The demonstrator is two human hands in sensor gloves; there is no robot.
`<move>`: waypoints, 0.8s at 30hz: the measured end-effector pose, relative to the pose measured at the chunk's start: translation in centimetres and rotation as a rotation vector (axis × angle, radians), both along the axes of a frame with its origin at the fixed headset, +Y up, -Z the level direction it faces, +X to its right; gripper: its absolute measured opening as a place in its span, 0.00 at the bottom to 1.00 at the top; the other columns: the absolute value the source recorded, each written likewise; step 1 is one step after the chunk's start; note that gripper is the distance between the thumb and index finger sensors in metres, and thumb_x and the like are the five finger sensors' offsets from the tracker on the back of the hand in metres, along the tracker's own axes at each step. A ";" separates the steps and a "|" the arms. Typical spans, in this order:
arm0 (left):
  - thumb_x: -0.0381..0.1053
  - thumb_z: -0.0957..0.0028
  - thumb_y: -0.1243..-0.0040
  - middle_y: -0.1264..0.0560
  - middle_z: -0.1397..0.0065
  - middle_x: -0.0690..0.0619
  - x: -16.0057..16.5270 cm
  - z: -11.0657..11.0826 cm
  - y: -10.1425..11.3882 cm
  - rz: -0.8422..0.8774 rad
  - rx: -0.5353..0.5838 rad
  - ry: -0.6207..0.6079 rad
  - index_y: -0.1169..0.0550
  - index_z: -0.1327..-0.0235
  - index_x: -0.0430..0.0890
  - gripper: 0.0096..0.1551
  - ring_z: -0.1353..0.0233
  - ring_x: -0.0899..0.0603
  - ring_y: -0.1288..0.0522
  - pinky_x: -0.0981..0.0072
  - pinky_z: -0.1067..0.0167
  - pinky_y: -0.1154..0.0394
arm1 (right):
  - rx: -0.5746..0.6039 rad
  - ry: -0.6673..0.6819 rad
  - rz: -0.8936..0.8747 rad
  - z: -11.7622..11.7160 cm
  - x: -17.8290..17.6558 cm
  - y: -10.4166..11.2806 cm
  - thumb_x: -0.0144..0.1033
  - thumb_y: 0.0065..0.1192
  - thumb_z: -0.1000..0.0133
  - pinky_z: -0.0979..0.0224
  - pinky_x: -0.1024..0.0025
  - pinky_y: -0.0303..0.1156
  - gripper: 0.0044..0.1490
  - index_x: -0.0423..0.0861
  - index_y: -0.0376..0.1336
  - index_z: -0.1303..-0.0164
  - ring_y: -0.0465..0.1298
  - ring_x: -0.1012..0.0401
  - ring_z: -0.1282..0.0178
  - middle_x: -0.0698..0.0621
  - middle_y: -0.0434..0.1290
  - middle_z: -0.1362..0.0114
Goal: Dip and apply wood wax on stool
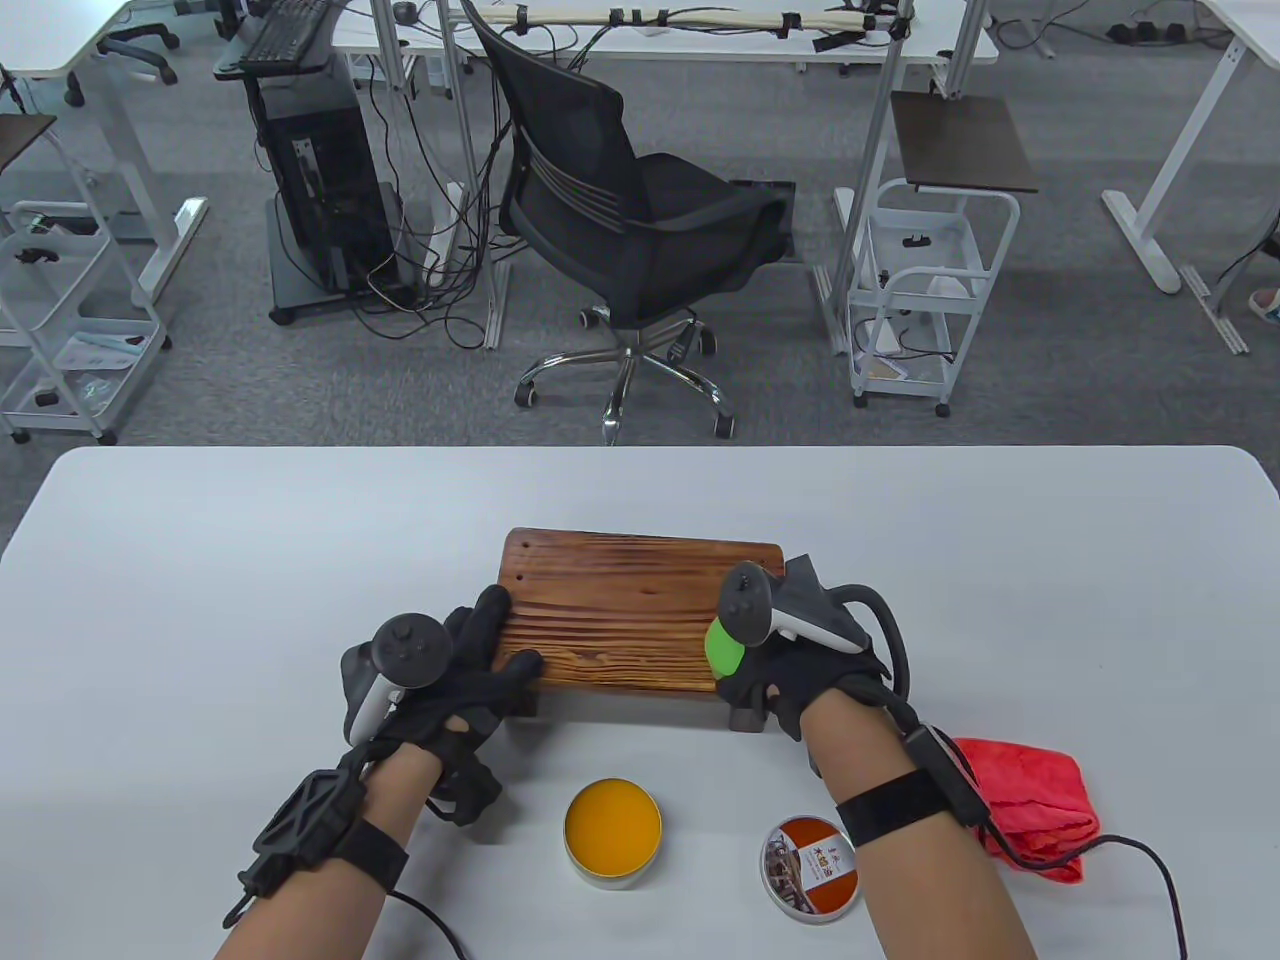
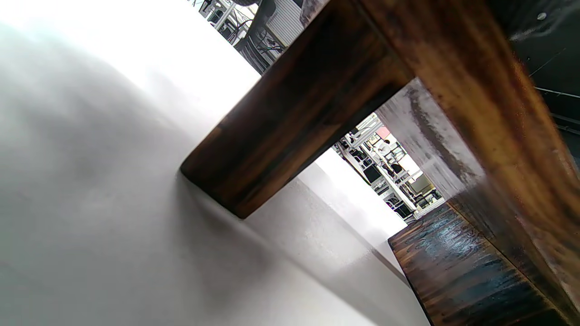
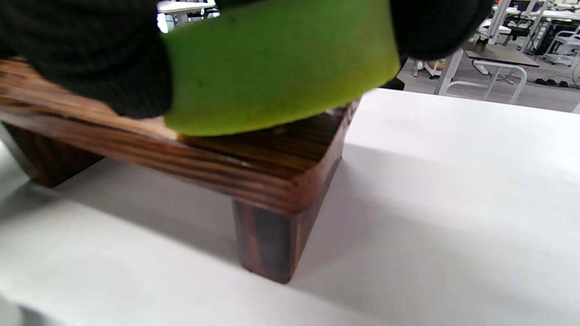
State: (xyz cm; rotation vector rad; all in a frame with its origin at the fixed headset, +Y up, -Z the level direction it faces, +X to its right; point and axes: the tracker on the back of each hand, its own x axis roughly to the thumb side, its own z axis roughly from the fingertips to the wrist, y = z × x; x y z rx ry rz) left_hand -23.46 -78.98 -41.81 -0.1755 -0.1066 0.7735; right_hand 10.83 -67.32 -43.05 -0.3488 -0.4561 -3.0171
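Observation:
A dark-grained wooden stool [image 1: 630,610] stands low on the white table [image 1: 200,560]. My left hand [image 1: 505,635] rests on its left end, a finger and the thumb lying straight on the top. My right hand [image 1: 745,670] grips a green sponge [image 1: 724,650] and holds it against the top at the near right corner. In the right wrist view the sponge [image 3: 276,63] sits on the stool's top [image 3: 267,149] between black gloved fingers [image 3: 90,59], above a leg [image 3: 272,244]. The left wrist view looks under the stool past a leg [image 2: 290,131]; no fingers show there.
An open tin of orange wax [image 1: 612,820] stands near the front edge, between my forearms. Its lid [image 1: 812,868] lies to the right, partly under my right wrist. A crumpled red cloth [image 1: 1035,805] lies at the front right. An office chair [image 1: 630,220] stands beyond the table.

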 end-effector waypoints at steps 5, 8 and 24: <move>0.82 0.53 0.46 0.59 0.11 0.33 0.0 0.0 0.0 0.000 0.000 0.000 0.61 0.15 0.65 0.61 0.18 0.19 0.58 0.10 0.37 0.63 | 0.008 0.029 -0.023 -0.8 -2.2 -0.4 0.66 0.74 0.50 0.30 0.37 0.68 0.59 0.56 0.51 0.12 0.62 0.35 0.24 0.39 0.49 0.14; 0.82 0.53 0.46 0.60 0.11 0.33 0.0 0.0 0.0 -0.002 0.001 0.000 0.60 0.15 0.65 0.61 0.18 0.19 0.59 0.10 0.37 0.63 | -0.015 0.075 -0.043 -0.3 -2.9 -0.5 0.66 0.73 0.49 0.30 0.37 0.68 0.59 0.56 0.50 0.12 0.61 0.35 0.24 0.39 0.48 0.14; 0.82 0.53 0.46 0.61 0.11 0.33 0.0 0.0 -0.1 0.002 0.003 0.001 0.60 0.15 0.66 0.61 0.18 0.19 0.60 0.10 0.37 0.63 | -0.012 0.101 -0.047 -0.4 -4.6 -0.5 0.66 0.73 0.49 0.29 0.36 0.68 0.59 0.56 0.50 0.12 0.61 0.35 0.24 0.39 0.48 0.14</move>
